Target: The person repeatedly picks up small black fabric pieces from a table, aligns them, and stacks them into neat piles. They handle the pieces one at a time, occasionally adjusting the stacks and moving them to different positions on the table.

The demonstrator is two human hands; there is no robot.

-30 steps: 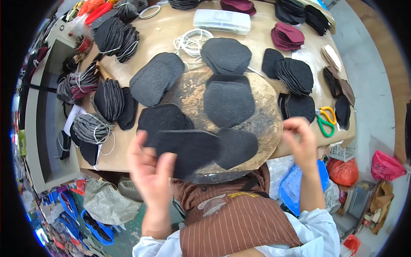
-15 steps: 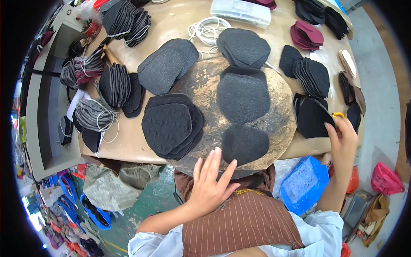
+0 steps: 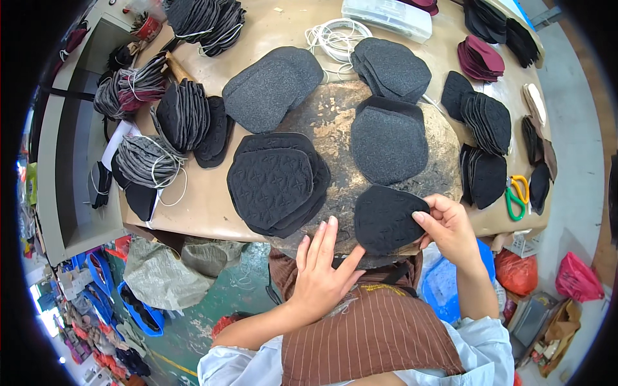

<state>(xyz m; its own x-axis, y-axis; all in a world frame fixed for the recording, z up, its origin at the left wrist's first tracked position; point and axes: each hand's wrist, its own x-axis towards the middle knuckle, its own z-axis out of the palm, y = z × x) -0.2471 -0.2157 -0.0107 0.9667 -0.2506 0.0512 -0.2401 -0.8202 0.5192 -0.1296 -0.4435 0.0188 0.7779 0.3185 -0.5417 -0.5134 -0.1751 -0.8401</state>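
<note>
Fingers spread, left hand point(image 3: 320, 270) rests at the worn table edge point(image 3: 212, 222), holding nothing; right hand point(image 3: 450, 228) pinches a black rounded fabric piece point(image 3: 386, 219) lying between them on the stained work patch point(image 3: 335, 128); sorted stacks, embossed stack point(image 3: 273, 183) included, look done; bundled pieces point(image 3: 183, 116) seemingly remain; layer counts are hidden.

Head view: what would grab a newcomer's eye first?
Stacks of dark fabric pieces crowd the tan table, the boldest being the embossed black stack at centre-left and the grey felt stack on the worn round pad. At the near edge the right hand pinches a single black piece, while the left hand hovers open beside it. Green-and-yellow scissors lie at the far right.
</note>
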